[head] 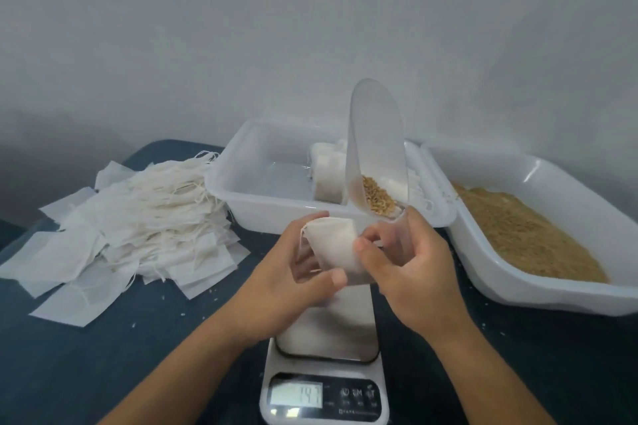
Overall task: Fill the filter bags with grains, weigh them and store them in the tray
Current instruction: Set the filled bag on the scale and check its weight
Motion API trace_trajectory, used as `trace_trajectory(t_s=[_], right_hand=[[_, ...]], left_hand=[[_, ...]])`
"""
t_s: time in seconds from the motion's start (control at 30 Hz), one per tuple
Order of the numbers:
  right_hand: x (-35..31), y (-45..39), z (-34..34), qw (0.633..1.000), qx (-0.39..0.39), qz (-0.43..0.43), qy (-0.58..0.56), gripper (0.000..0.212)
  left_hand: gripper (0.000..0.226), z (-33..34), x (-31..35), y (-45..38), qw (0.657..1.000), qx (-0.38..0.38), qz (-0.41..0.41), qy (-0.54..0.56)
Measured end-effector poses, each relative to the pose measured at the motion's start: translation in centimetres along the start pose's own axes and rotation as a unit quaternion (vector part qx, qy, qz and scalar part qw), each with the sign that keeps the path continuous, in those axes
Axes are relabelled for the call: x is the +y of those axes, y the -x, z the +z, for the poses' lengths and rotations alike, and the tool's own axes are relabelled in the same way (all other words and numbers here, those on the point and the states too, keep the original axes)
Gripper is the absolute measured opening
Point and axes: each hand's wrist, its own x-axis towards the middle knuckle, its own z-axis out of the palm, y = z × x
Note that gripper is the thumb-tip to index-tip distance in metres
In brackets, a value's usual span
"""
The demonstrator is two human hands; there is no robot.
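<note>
Both hands pinch the filter bag [336,248]; the right hand [411,269] also grips the scoop [376,162], whose grains [378,197] may spill if tipped.

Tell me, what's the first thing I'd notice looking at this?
Probably the clear scoop sticking up in the middle, with brown grains in its bottom, held by the right hand. Both hands hold a white filter bag above the scale, the left hand gripping its left side. Then the big tub of grains at right and the pile of empty bags at left.
</note>
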Motion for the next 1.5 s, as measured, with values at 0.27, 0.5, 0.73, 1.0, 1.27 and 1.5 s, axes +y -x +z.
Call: trace_trajectory(t_s=[0.27, 0.5, 0.73, 1.0, 1.27, 1.5], right_hand=[[-0.9, -2.7, -2.2, 0.998, 0.002, -0.031, 0.055, 0.019], [-2.6, -7.1, -6.8, 0.996, -0.045, 0.010, 0.071, 0.020], [-1.6, -10.0, -9.1, 0.985, -0.131, 0.069, 0.094, 0.025], [2.0, -11.8, -13.0, 0.990, -0.030, 0.105, 0.090, 0.025], [4.6, -12.1, -16.0, 0.988, 0.020, 0.153, 0.033, 0.018], [5.3, -12.0, -17.5, 0.985, 0.044, 0.164, 0.031, 0.018]], left_hand=[[0.024, 1.6, 0.9, -1.9, 0.997, 0.052, 0.007, -0.064], [0.025, 0.3, 2.3, -4.8, 0.950, 0.112, -0.022, -0.292], [0.011, 2.6, 4.9, -9.9, 0.939, -0.019, -0.042, -0.342], [0.019, 5.5, 6.0, -16.4, 0.956, -0.085, -0.122, -0.253], [0.020, 8.5, 4.7, -19.3, 0.984, -0.059, -0.167, -0.002], [0.028, 10.5, 4.2, -20.6, 0.989, -0.049, -0.134, -0.038]])
